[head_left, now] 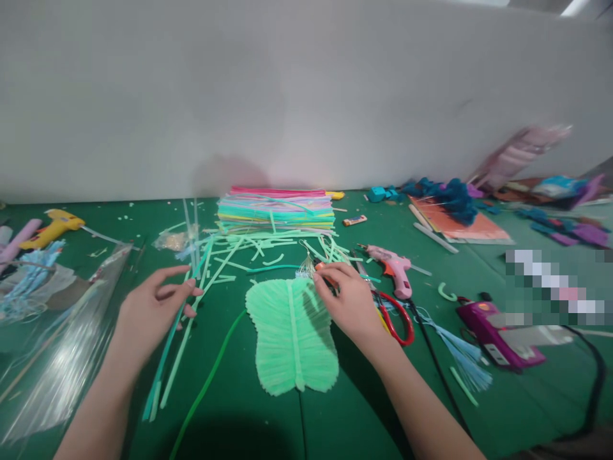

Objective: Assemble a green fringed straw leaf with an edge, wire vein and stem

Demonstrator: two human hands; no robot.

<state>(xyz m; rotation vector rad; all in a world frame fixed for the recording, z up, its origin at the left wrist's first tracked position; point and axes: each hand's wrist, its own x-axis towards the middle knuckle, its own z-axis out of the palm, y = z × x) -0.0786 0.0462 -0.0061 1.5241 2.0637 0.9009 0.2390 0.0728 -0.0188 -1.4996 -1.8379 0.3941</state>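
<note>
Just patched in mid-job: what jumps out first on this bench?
The pale green leaf lies flat at the centre of the green table, the right hand pinching something small and orange at its top edge. The left hand rests on long green strips. Behind them sits a rainbow paper stack.

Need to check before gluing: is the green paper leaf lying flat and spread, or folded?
Spread flat: the green paper leaf lies open on the green table, both halves either side of its midrib showing.
</note>
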